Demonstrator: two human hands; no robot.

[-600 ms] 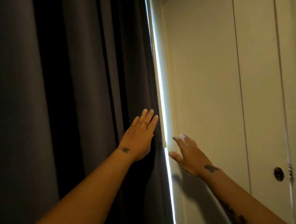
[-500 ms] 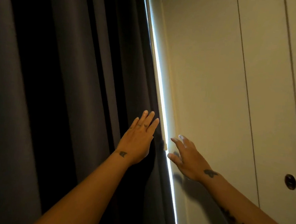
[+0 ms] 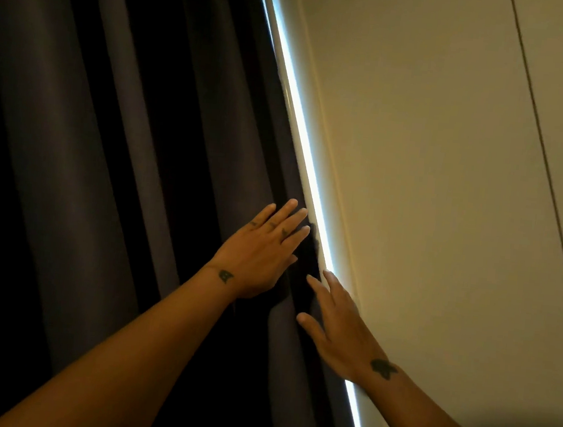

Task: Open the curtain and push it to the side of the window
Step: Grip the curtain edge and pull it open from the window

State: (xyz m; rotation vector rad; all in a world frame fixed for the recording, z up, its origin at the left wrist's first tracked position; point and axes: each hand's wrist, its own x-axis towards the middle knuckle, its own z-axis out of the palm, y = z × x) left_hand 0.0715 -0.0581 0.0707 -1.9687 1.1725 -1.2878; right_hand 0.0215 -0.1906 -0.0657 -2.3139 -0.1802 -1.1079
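Reaching for the free edge of the curtain (image 3: 113,162) — that is the step in hand, and the cloth is not yet gathered. The dark curtain hangs in long folds, covering the window; only a thin strip of daylight (image 3: 302,129) shows along its edge, where it meets the pale wall (image 3: 433,159).

The left hand (image 3: 262,256) lies with its palm toward the fabric, fingers (image 3: 283,217) straight and close together, tips just short of the bright strip. It looks to be resting on the fold, though actual contact is hard to confirm. The grip here is flat and unclosed, pinching nothing.

The right hand (image 3: 334,325) sits just below and to the right of the left, at the curtain's edge, fingers loosely spread and pointing up along the gap, thumb out toward the cloth. It too holds nothing as yet; whether its fingertips have slipped behind the hem I cannot tell.

Both forearms stretch up and forward, converging on that edge.

The next move, as I judge it, calls for curling fingers round the hem and drawing the cloth away from the wall — bunching the folds sideways.
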